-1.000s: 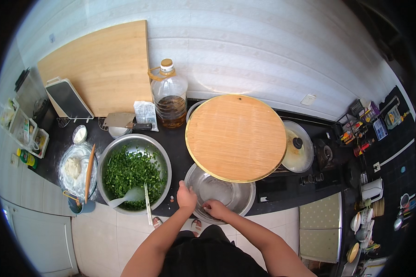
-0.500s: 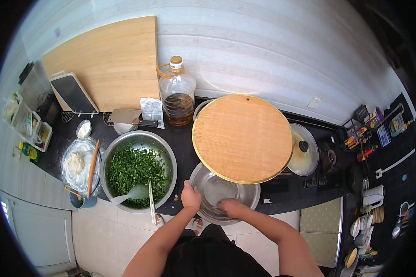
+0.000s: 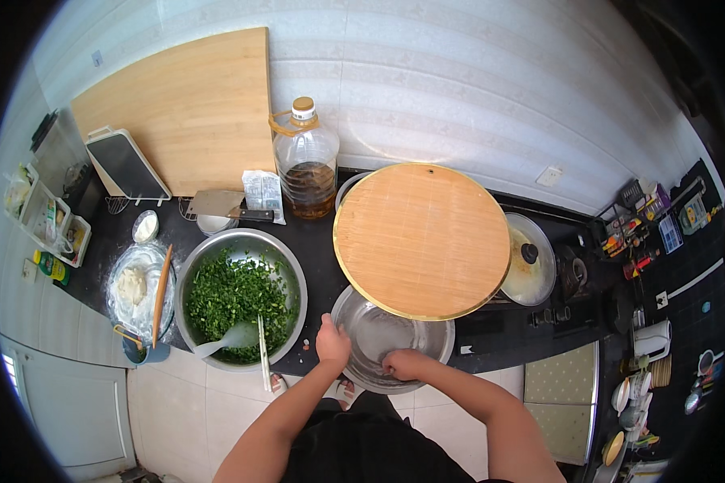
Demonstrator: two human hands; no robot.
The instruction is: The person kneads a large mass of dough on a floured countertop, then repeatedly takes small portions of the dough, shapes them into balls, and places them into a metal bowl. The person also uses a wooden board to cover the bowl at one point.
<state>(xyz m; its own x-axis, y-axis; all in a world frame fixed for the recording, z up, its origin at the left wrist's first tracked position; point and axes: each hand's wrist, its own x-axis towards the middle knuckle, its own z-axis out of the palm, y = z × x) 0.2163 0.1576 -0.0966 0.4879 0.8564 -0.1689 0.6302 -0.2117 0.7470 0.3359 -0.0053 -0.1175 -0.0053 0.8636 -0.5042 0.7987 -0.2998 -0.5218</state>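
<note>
A metal bowl (image 3: 427, 354) stands at the counter's front edge, partly under a round wooden board (image 3: 424, 241) that covers its far side. My left hand (image 3: 333, 342) is closed on the bowl's left rim. Inside the bowl, near its front wall, my right hand (image 3: 404, 365) has its fingers curled; what they hold, if anything, is hidden. The bowl's inside looks wet or smeared. To the left sits a larger steel basin (image 3: 301, 278) of chopped greens (image 3: 238, 294), with a pale spatula (image 3: 238, 336) and light chopsticks (image 3: 263, 354) resting in it.
Dough (image 3: 131, 286) lies on a floured round surface beside a rolling pin (image 3: 163, 294). Behind are a cleaver (image 3: 217, 205), an oil jug (image 3: 306, 173) and a large leaning board (image 3: 185, 113). A lidded pan (image 3: 532, 278) stands on the right.
My right hand has shifted slightly within the bowl, and its fingers look more curled. My left hand stays on the rim.
</note>
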